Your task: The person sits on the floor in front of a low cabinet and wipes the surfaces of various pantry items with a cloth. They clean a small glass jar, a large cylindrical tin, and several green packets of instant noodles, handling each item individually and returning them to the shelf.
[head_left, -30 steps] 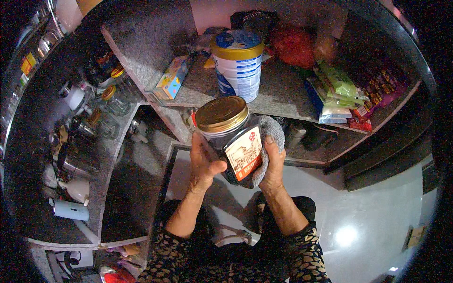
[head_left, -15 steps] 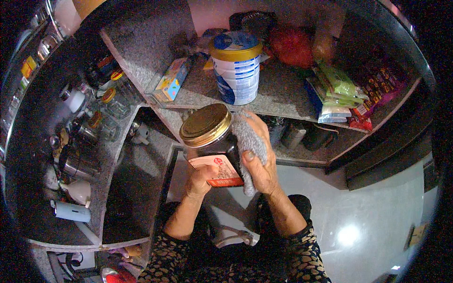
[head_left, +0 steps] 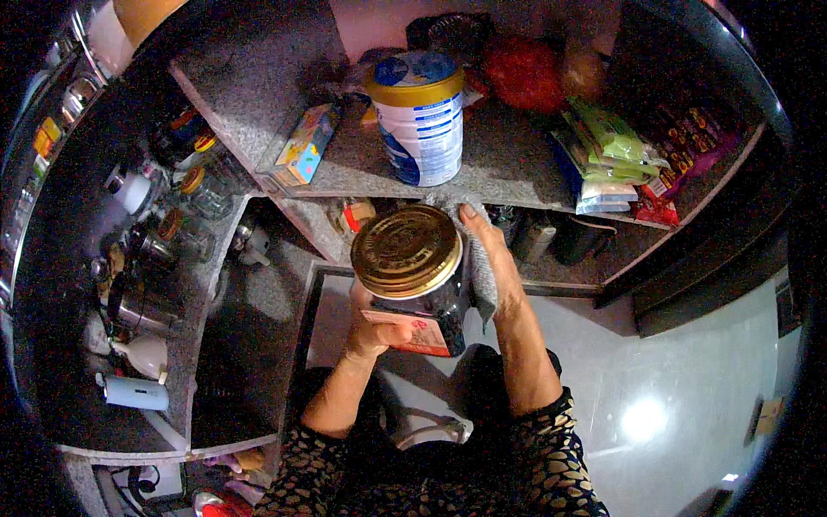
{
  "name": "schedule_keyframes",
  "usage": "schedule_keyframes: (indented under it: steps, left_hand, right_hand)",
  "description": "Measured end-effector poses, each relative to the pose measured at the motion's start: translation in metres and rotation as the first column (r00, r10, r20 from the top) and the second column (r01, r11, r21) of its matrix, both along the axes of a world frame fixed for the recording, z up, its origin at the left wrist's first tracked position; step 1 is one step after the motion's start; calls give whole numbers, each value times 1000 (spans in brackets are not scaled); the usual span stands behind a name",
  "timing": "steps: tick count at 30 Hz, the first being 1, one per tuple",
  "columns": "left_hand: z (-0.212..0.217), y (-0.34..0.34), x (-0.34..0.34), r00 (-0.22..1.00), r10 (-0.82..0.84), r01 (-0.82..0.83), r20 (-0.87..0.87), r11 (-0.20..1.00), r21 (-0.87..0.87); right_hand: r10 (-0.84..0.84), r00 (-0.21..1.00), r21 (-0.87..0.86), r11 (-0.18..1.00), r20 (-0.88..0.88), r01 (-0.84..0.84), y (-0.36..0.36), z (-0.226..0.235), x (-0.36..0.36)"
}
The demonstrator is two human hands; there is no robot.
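A dark glass jar (head_left: 420, 289) with a ribbed gold screw lid and a red-and-white label low on its side is held up in front of the stone shelf (head_left: 508, 164), just below its near edge. The left hand (head_left: 372, 332) cups the jar from beneath, fingers curled over the label. The right hand (head_left: 489, 258) lies flat along the jar's right side, pressing a grey cloth (head_left: 481, 274) against the glass; its grip is closed on cloth and jar together.

The jar's contents are too dark to make out, and the cloth is mostly hidden behind the jar.

On the shelf stand a large blue-and-white tin (head_left: 420, 116) with a gold rim, a small colourful carton (head_left: 303, 146) to its left, and green and red packets (head_left: 616, 155) to the right. A dim counter (head_left: 215, 258) at left carries glass jars and steel vessels.
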State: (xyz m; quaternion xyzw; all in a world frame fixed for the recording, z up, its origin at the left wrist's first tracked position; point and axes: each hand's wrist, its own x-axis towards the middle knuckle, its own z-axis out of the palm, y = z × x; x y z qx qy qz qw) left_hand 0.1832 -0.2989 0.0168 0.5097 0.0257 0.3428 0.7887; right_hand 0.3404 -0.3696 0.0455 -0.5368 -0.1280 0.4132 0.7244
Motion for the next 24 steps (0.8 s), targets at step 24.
schedule_keyframes:
  steps: [24]
  left_hand:
    - [-22,18,6,955,298,-277,13,902,-332]
  right_hand:
    - [167,892,307,951,-421,-33,2,-11,-98]
